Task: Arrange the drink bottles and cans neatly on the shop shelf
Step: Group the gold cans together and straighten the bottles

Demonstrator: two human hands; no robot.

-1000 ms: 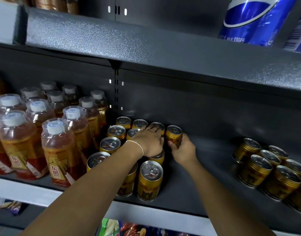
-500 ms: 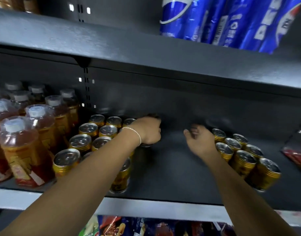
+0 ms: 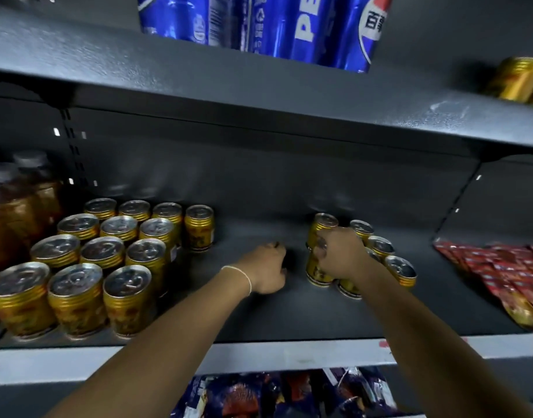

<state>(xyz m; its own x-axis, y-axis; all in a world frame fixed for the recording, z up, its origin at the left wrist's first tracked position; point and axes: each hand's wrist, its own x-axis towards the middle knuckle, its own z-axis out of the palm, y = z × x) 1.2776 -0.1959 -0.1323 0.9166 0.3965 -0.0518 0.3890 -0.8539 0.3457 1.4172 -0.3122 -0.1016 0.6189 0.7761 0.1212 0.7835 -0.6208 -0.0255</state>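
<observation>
Several gold cans (image 3: pixel 120 251) stand in neat rows on the left of the dark shelf (image 3: pixel 253 315). A smaller cluster of gold cans (image 3: pixel 401 268) stands to the right. My right hand (image 3: pixel 342 254) grips the front-left can (image 3: pixel 318 274) of that cluster from above, its fingers curled round the can's top. My left hand (image 3: pixel 265 270) rests on the bare shelf between the two groups, fingers curled in a fist with nothing seen in it.
Amber tea bottles (image 3: pixel 17 206) stand at the far left. Blue cola cans (image 3: pixel 259 25) and gold cans (image 3: pixel 515 79) sit on the shelf above. Red packets (image 3: pixel 500 270) lie at the right. Snack bags (image 3: pixel 274 393) fill the shelf below the grey front rail (image 3: pixel 289 354).
My right hand let go of a can in the left rows, crossed to the right cluster and took hold of a can there. My left hand left the rows and moved right.
</observation>
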